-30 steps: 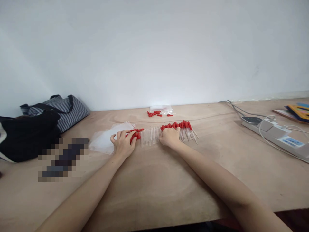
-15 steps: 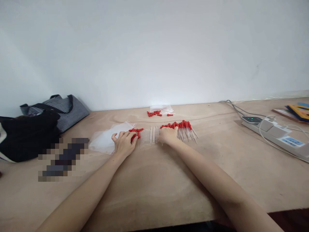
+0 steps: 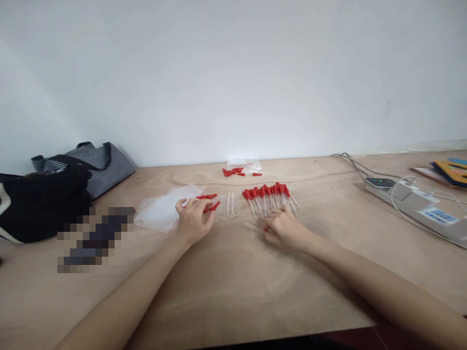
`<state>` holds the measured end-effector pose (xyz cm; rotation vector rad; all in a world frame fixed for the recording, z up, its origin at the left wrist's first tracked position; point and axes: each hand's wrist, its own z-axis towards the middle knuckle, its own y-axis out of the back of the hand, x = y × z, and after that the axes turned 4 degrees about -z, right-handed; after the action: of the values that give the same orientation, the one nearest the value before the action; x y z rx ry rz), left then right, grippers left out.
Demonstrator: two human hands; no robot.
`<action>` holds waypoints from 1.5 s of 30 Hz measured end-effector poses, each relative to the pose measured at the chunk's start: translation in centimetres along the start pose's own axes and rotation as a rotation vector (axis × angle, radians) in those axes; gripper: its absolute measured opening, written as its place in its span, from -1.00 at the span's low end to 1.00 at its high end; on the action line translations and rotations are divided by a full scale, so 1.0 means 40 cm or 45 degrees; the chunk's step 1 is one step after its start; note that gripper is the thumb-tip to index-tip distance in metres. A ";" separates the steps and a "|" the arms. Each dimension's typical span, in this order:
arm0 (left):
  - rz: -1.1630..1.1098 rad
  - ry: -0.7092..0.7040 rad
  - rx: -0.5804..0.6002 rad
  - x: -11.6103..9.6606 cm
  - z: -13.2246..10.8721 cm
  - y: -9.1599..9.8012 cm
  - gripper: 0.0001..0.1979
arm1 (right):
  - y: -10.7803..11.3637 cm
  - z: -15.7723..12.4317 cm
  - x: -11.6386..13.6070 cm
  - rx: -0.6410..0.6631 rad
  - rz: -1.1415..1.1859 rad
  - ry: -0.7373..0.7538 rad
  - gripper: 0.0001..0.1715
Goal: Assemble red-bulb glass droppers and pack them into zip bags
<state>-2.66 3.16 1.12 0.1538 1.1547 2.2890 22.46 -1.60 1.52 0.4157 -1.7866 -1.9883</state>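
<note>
Between thumb and fingers, my left hand (image 3: 196, 218) pinches a red rubber bulb (image 3: 215, 207). More red bulbs (image 3: 206, 196) lie just behind that hand. My right hand (image 3: 284, 228) is closed on a thin clear dropper tube (image 3: 253, 227), whose bare end points left towards my left hand. A row of loose clear tubes (image 3: 229, 204) lies between the hands. Behind my right hand, several droppers with red bulbs fitted (image 3: 268, 194) lie side by side, bulbs towards the wall.
Clear zip bags (image 3: 156, 209) lie left of my left hand. Near the wall are a small bag (image 3: 242, 164) and loose red bulbs (image 3: 231, 171). A striped bag (image 3: 113, 167) and a black bag (image 3: 44, 206) stand at left, a power strip (image 3: 419, 204) with cables at right.
My right hand has moved right and nearer from the tube row, with a tube now in it. My left hand has lifted a red bulb and turned it towards the right.
</note>
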 end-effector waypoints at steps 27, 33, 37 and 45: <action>-0.359 -0.051 0.361 -0.118 -0.069 -0.026 -0.90 | -0.066 -0.025 0.027 -0.443 0.322 -0.128 -0.88; -0.396 -0.060 0.343 -0.124 -0.076 -0.031 -0.89 | -0.063 -0.023 0.046 -0.470 0.401 -0.119 -0.86; -0.413 -0.037 0.363 -0.126 -0.076 -0.027 -0.87 | -0.066 -0.024 0.047 -0.453 0.418 -0.049 -0.82; -0.499 0.017 0.416 -0.125 -0.071 -0.027 -0.85 | -0.069 -0.023 0.052 -0.434 0.459 -0.009 -0.82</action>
<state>1.01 -1.00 -0.74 0.0297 1.4200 1.7565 20.79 -3.25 -1.20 -0.0220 -1.3697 -1.9747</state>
